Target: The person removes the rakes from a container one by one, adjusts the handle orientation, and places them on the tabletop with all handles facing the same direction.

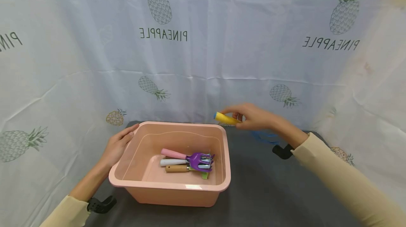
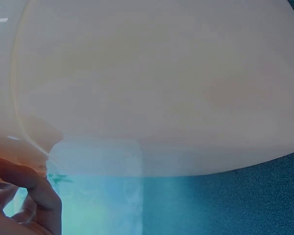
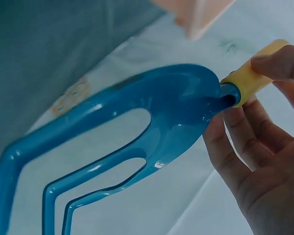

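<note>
My right hand [image 1: 252,116] holds a hand rake by its yellow handle [image 1: 229,118], in the air beyond the basin's right far corner. Its blue tined head [image 3: 181,103] fills much of the right wrist view; the head camera catches only blurred blue below the wrist. On the left, my left hand [image 1: 117,147] grips the rim of a pink plastic basin [image 1: 168,185]. Inside the basin lie a purple hand fork [image 1: 199,161] with a pink handle, a white-handled tool [image 1: 173,162] and a wooden-handled tool [image 1: 177,168]. Their overlapping heads are partly hidden.
The basin stands on a dark grey tabletop [image 1: 253,184]. Behind and at both sides hangs a pale curtain [image 1: 209,50] printed with pineapples. Each wrist wears a black band with a protruding mount, the left mount [image 1: 103,204] low beside the basin.
</note>
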`<state>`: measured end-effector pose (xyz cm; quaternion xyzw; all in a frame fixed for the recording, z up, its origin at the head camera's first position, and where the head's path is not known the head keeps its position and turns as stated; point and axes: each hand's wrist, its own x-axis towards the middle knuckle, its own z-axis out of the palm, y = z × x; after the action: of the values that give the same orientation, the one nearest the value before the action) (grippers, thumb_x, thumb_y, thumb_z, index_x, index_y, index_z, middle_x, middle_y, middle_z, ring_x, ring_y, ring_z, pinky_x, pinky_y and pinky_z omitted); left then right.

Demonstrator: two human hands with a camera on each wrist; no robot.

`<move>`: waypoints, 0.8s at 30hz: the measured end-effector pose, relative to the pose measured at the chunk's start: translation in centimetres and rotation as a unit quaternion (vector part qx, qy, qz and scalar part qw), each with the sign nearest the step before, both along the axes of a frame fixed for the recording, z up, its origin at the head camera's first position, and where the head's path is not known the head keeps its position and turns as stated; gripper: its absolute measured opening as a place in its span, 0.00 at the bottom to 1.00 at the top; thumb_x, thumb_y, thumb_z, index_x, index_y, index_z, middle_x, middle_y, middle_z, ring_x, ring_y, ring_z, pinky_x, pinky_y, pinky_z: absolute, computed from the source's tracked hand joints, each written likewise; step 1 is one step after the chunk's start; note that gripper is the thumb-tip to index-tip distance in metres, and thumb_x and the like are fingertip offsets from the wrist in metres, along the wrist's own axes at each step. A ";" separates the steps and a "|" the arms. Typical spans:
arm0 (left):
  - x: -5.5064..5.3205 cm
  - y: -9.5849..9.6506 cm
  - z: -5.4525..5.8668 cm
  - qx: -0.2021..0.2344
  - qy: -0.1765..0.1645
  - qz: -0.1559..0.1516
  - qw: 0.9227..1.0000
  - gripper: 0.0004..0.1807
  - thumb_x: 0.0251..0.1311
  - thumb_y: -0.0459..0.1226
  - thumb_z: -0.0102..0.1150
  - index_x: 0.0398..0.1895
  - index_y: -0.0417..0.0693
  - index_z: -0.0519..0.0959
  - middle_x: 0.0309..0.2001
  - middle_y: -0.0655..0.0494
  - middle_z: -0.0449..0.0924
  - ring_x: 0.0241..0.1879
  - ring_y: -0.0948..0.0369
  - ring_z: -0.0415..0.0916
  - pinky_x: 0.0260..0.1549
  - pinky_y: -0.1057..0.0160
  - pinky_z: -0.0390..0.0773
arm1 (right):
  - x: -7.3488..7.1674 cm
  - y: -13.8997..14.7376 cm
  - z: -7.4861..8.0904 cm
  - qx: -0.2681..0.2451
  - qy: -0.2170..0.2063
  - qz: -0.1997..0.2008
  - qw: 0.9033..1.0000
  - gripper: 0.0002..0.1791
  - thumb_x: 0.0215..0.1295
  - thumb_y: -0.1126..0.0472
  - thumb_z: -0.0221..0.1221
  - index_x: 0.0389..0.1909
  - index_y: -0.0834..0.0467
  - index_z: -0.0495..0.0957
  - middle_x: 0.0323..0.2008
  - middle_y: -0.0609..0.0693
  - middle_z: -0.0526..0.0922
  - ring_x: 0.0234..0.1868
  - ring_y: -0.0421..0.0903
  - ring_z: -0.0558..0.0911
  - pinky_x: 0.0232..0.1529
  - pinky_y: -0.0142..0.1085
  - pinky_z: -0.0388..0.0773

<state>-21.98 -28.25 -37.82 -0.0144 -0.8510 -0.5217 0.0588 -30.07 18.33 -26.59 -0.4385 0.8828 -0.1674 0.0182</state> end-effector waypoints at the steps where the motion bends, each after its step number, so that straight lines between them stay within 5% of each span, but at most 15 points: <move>1: 0.0 0.0 0.0 0.001 0.000 -0.001 1.000 0.30 0.83 0.51 0.40 0.80 0.49 0.63 0.78 0.40 0.63 0.48 0.90 0.68 0.45 0.81 0.76 | -0.1 0.5 -0.2 0.002 -0.002 -0.004 1.000 0.33 0.61 0.70 0.60 0.69 0.48 0.77 0.43 0.48 0.86 0.37 0.41 0.80 0.39 0.38 0.81; 9: 0.0 0.1 -0.1 0.010 0.002 -0.002 1.000 0.30 0.83 0.50 0.40 0.80 0.48 0.63 0.78 0.40 0.63 0.49 0.90 0.69 0.45 0.81 0.77 | -1.2 4.2 -2.8 0.035 -0.007 -0.038 0.999 0.31 0.64 0.72 0.61 0.68 0.52 0.77 0.47 0.52 0.87 0.38 0.43 0.83 0.39 0.40 0.83; 18: 0.0 0.0 0.0 0.005 0.005 0.005 1.000 0.29 0.83 0.49 0.41 0.80 0.47 0.64 0.77 0.40 0.64 0.49 0.90 0.68 0.46 0.82 0.75 | -2.7 6.9 -8.1 0.057 0.053 -0.055 0.995 0.29 0.59 0.72 0.67 0.63 0.52 0.80 0.42 0.52 0.88 0.36 0.44 0.84 0.38 0.41 0.84; 24: -0.1 0.0 0.0 0.013 -0.001 -0.001 1.000 0.29 0.83 0.49 0.41 0.80 0.49 0.63 0.78 0.41 0.63 0.49 0.90 0.68 0.46 0.81 0.76 | -3.6 7.9 -11.6 0.066 -0.012 -0.071 0.995 0.27 0.61 0.72 0.66 0.60 0.51 0.80 0.42 0.50 0.88 0.36 0.42 0.83 0.38 0.40 0.83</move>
<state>-22.10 -28.20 -37.87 -0.0141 -0.8441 -0.5329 0.0578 -33.67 26.22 -38.22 -0.3702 0.9206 -0.1153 0.0459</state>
